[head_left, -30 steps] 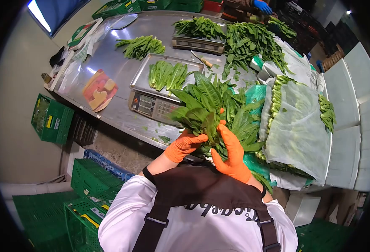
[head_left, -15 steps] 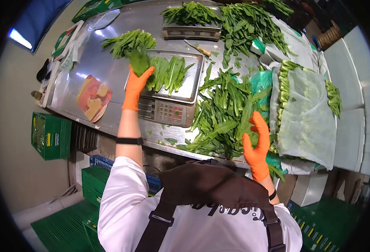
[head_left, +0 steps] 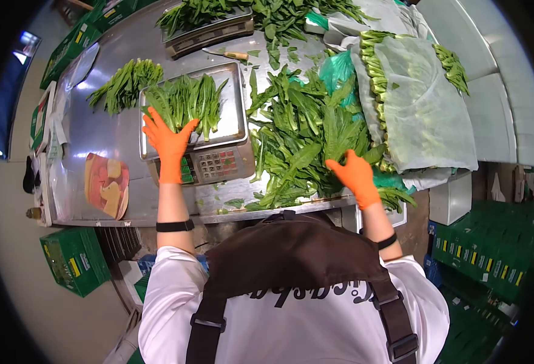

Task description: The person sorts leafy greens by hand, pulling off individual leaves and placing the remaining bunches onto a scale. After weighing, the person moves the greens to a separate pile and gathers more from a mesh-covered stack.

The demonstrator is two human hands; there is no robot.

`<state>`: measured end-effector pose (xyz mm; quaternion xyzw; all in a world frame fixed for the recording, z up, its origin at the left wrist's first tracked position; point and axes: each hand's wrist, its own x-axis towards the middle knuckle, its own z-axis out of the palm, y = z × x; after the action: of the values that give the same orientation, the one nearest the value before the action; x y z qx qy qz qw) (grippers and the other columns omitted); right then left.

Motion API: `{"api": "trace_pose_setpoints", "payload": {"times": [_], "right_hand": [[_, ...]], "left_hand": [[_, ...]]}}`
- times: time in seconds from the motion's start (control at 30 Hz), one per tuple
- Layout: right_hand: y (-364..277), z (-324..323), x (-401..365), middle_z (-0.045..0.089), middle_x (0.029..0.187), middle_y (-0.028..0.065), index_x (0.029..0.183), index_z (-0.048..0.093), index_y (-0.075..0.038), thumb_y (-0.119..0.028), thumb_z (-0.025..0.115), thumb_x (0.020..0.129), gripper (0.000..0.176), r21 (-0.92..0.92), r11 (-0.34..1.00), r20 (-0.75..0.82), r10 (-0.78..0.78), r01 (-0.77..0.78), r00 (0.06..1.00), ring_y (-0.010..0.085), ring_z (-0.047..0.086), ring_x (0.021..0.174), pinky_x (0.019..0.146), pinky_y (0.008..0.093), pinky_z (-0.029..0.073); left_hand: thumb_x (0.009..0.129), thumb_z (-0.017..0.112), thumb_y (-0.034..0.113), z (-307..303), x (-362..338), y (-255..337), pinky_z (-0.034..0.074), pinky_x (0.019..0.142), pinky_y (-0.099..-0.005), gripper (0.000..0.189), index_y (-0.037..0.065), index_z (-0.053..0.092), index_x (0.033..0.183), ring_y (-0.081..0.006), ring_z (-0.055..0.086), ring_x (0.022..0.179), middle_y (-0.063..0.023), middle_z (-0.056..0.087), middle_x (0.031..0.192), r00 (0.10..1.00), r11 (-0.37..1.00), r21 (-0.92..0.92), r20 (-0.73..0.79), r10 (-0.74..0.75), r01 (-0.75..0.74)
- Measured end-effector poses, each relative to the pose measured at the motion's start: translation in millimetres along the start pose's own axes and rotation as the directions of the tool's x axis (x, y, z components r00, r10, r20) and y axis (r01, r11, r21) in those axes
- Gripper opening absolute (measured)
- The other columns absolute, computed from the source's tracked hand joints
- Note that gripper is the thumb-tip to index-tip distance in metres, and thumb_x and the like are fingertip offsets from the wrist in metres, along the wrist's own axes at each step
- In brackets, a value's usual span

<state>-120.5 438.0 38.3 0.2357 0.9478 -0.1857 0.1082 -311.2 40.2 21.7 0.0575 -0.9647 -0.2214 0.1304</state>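
Both of my hands wear orange gloves. My left hand [head_left: 168, 136] is spread at the lower left edge of the scale tray [head_left: 238, 91], its fingertips beside the leafy greens [head_left: 188, 102] lying there. Below the tray, part of the scale's keypad [head_left: 218, 162] shows. Over the right side of the big loose pile of greens [head_left: 300, 130], my right hand [head_left: 357, 177] has thumb and forefinger held apart, with nothing seen between them; its other fingers are partly hidden. A bunch of greens [head_left: 127, 84] lies on the metal table left of the tray.
A knife [head_left: 230, 54] lies behind the tray, near a second scale [head_left: 209, 33] heaped with greens. Cloth-covered greens [head_left: 428, 109] stand at the right. A red and yellow item [head_left: 106, 187] lies at the left. Green crates [head_left: 76, 261] stand below the table's left end.
My left hand has let go of the greens it held, which now lie on the tray, and its fingers have spread. My right hand has moved to the pile. The whole view has shifted.
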Motion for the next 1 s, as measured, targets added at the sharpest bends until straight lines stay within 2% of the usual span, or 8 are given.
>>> {"api": "trace_pose_setpoints", "payload": {"times": [0.23,0.4,0.47,0.57,0.63,0.7,0.9,1.0], "right_hand": [[27,64,6,0.062,0.095,0.0226,0.129,0.042,-0.003,-0.031,0.073,0.071,0.072,0.232,0.970,-0.359,0.020,0.069,0.933,0.0386,0.062,0.085,0.069,0.0435,0.049],[57,41,-1,0.064,0.092,0.0139,0.123,0.048,-0.005,-0.022,0.068,0.076,0.054,0.778,0.625,-0.109,0.032,0.066,0.993,0.0271,0.064,0.080,0.063,0.0346,0.050],[42,2,-21,0.064,0.094,0.0069,0.116,0.053,-0.004,-0.017,0.065,0.079,0.041,0.984,0.154,0.102,-0.075,-0.090,0.992,0.0153,0.063,0.078,0.059,0.0241,0.047],[21,-48,-46,0.062,0.105,0.0108,0.115,0.053,0.002,-0.021,0.067,0.077,0.046,0.982,-0.058,0.144,-0.367,-0.177,0.919,0.0188,0.062,0.078,0.057,0.0252,0.046],[14,-56,-52,0.065,0.099,0.0113,0.113,0.055,0.003,-0.022,0.064,0.078,0.044,0.947,-0.123,0.180,-0.560,-0.296,0.809,0.0170,0.063,0.079,0.060,0.0241,0.048],[8,-53,-58,0.065,0.099,0.0129,0.114,0.054,0.004,-0.023,0.064,0.080,0.045,0.906,-0.137,0.239,-0.617,-0.401,0.750,0.0163,0.063,0.080,0.060,0.0240,0.048],[7,-41,-56,0.063,0.079,0.0032,0.098,0.062,-0.001,-0.022,0.064,0.087,0.023,0.967,0.255,0.023,-0.194,0.027,0.981,0.0082,0.057,0.066,0.057,0.0211,0.043],[-11,-65,-65,0.061,0.078,-0.0003,0.089,0.064,-0.002,-0.008,0.073,0.077,0.016,0.781,0.511,-0.285,-0.221,0.360,0.933,0.0037,0.049,0.064,0.059,0.0201,0.040]], "left_hand": [[0.074,0.073,0.014,-11,-71,86,0.027,0.108,-0.0384,0.073,0.001,0.037,0.137,-0.0305,0.037,0.129,-0.0181,0.041,0.138,0.949,0.790,-0.526,-0.200,0.243,-0.313],[0.080,0.069,0.013,25,-143,149,0.042,0.092,-0.0294,0.056,0.001,0.046,0.130,-0.0184,0.056,0.104,-0.0100,0.060,0.114,0.885,0.405,-0.904,0.295,0.360,0.136],[0.084,0.067,0.019,31,-157,168,0.042,0.093,-0.0292,0.058,0.001,0.042,0.133,-0.0180,0.055,0.106,-0.0112,0.057,0.120,0.704,0.283,-0.833,0.554,0.445,0.476],[0.085,0.066,0.034,16,-164,203,0.039,0.099,-0.0313,0.070,-0.001,0.036,0.137,-0.0195,0.047,0.121,-0.0140,0.048,0.132,0.334,0.171,-0.569,0.670,0.663,0.804],[0.082,0.066,0.045,15,-172,220,0.038,0.102,-0.0339,0.077,-0.001,0.036,0.136,-0.0202,0.046,0.123,-0.0152,0.045,0.135,0.292,0.053,-0.560,0.509,0.809,0.827],[0.086,0.063,0.040,35,-162,210,0.039,0.102,-0.0369,0.069,-0.001,0.036,0.135,-0.0227,0.047,0.122,-0.0157,0.046,0.134,-0.049,0.220,-0.302,0.485,0.873,0.928],[0.093,0.055,0.025,8,-178,246,0.048,0.092,-0.0376,0.045,0.000,0.043,0.130,-0.0256,0.053,0.114,-0.0158,0.056,0.119,0.539,-0.306,-0.451,0.608,0.583,0.839],[0.093,0.055,0.021,7,-182,242,0.043,0.099,-0.0410,0.048,0.000,0.038,0.132,-0.0277,0.051,0.117,-0.0160,0.051,0.126,0.533,-0.309,-0.439,0.611,0.585,0.844]]}}
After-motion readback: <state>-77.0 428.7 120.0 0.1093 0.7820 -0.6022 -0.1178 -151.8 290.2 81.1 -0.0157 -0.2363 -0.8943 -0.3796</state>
